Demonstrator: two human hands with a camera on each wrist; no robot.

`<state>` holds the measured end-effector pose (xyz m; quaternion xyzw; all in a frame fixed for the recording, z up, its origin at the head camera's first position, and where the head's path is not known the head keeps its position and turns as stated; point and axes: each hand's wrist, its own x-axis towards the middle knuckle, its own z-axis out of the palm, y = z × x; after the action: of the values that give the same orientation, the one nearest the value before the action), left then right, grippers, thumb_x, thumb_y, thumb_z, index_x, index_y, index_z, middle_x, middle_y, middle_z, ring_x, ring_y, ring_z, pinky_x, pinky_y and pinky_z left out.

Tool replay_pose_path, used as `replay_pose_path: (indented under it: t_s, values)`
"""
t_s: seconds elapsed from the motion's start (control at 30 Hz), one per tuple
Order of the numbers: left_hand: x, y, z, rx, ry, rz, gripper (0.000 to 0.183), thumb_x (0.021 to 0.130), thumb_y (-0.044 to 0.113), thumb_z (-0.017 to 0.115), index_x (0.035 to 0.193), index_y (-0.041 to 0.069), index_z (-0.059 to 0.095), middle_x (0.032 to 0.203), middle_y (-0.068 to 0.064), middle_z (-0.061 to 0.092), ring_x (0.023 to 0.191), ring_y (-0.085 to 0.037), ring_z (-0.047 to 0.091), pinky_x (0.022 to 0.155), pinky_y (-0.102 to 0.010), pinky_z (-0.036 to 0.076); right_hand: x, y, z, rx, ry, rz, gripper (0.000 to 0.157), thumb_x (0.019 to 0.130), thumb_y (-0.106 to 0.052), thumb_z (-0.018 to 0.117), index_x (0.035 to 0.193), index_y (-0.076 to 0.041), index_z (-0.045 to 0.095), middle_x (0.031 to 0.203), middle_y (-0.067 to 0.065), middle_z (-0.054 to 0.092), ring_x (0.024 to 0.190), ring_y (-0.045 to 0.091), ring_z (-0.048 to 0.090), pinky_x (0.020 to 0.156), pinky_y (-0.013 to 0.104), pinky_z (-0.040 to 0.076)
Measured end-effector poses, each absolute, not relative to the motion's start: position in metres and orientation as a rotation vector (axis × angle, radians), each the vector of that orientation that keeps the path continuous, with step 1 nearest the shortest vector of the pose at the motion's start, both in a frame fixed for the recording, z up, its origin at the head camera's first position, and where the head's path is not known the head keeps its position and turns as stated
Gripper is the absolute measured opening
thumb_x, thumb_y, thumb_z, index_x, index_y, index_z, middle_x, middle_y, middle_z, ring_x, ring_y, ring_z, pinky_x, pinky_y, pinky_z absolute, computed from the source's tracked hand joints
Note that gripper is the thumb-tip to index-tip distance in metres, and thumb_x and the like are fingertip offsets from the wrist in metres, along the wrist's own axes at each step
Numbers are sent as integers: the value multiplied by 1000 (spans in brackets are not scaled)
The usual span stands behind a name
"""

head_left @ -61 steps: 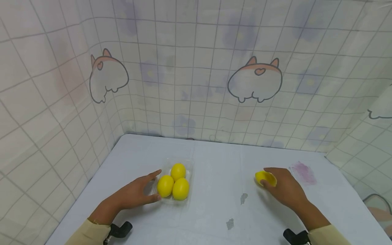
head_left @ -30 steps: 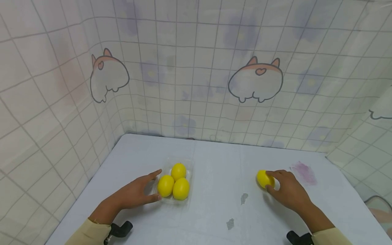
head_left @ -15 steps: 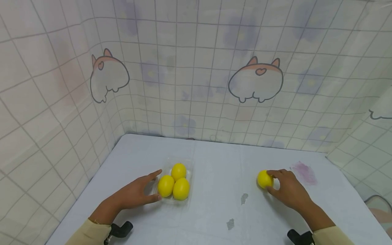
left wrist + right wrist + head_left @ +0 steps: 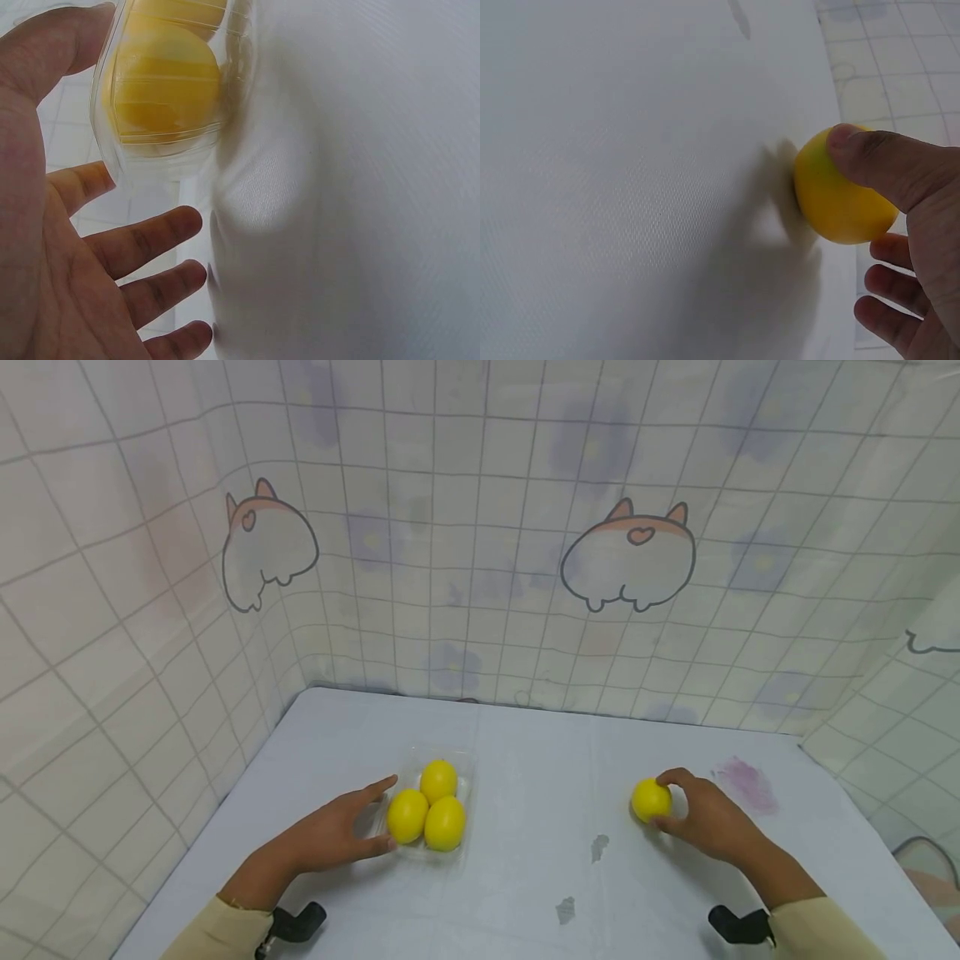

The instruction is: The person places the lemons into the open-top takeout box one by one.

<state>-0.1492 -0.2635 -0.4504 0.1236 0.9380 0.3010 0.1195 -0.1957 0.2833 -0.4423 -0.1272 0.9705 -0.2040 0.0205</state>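
Note:
Three yellow lemons (image 4: 446, 823) sit together in a clear plastic container (image 4: 467, 768) on the left half of the table. My left hand (image 4: 330, 837) is beside it, fingers extended, with thumb and index finger at the container's near-left side. In the left wrist view the container (image 4: 161, 150) is close to the thumb, and the other fingers are spread. On the right, my right hand (image 4: 708, 818) pinches a single lemon (image 4: 649, 802) between thumb and fingers, low over the table. The right wrist view shows the thumb across this lemon (image 4: 838, 206), which has a greenish patch.
The white table (image 4: 540, 793) carries two grey worn patches near its middle and a pink stain (image 4: 746, 783) at the right. A patterned curtain (image 4: 480, 543) encloses the back and sides. Black wrist mounts (image 4: 296, 924) stick out at both sleeves.
The lemon in my right hand has turned, from a long side view to a rounder end view, and shifted slightly right with the hand. My left hand and the container stay put.

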Motion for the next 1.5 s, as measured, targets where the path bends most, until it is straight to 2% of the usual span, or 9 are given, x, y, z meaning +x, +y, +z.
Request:
replay_pose_path:
  t_s: [0.2, 0.47, 0.7, 0.87, 1.23, 1.5]
  values:
    - [-150, -263, -449, 370, 2745, 871, 97, 85, 61, 76, 163, 27, 31, 151, -12, 51, 144, -38, 39, 114, -66, 30, -197, 284, -440, -385, 2965, -659, 73, 83, -37, 86, 134, 0, 50, 136, 29, 57, 122, 50, 55, 98, 66, 46]
    - [-152, -262, -447, 370, 2751, 845, 97, 85, 62, 76, 163, 27, 30, 152, -13, 50, 144, -38, 39, 114, -66, 30, -202, 286, -443, -422, 2948, -638, 85, 82, -37, 87, 146, 1, 47, 138, 30, 56, 123, 51, 53, 98, 69, 44]
    - [-154, -263, -448, 384, 2752, 838, 97, 85, 62, 75, 163, 27, 30, 152, -12, 50, 144, -36, 40, 115, -64, 31, -205, 287, -444, -387, 2963, -614, 86, 79, -42, 89, 142, 1, 50, 140, 31, 53, 126, 54, 50, 100, 71, 42]
    - [-154, -263, -449, 373, 2755, 832, 97, 85, 63, 76, 163, 28, 30, 152, -12, 50, 144, -37, 40, 114, -65, 31, -207, 287, -446, -361, 2962, -615, 86, 78, -45, 89, 140, 1, 50, 133, 32, 57, 120, 52, 55, 97, 69, 45]
    - [-152, -263, -450, 367, 2755, 845, 97, 84, 63, 76, 163, 28, 30, 152, -12, 50, 144, -37, 40, 114, -65, 31, -209, 274, -451, -369, 2991, -573, 81, 78, -51, 86, 142, -12, 57, 131, 24, 60, 119, 45, 56, 92, 68, 49]
    - [-151, -264, -453, 358, 2754, 845, 98, 84, 63, 76, 163, 29, 30, 152, -11, 50, 144, -37, 40, 114, -65, 31, -208, 261, -444, -410, 3015, -568, 80, 78, -54, 85, 142, -13, 59, 128, 21, 62, 117, 42, 58, 89, 65, 51]
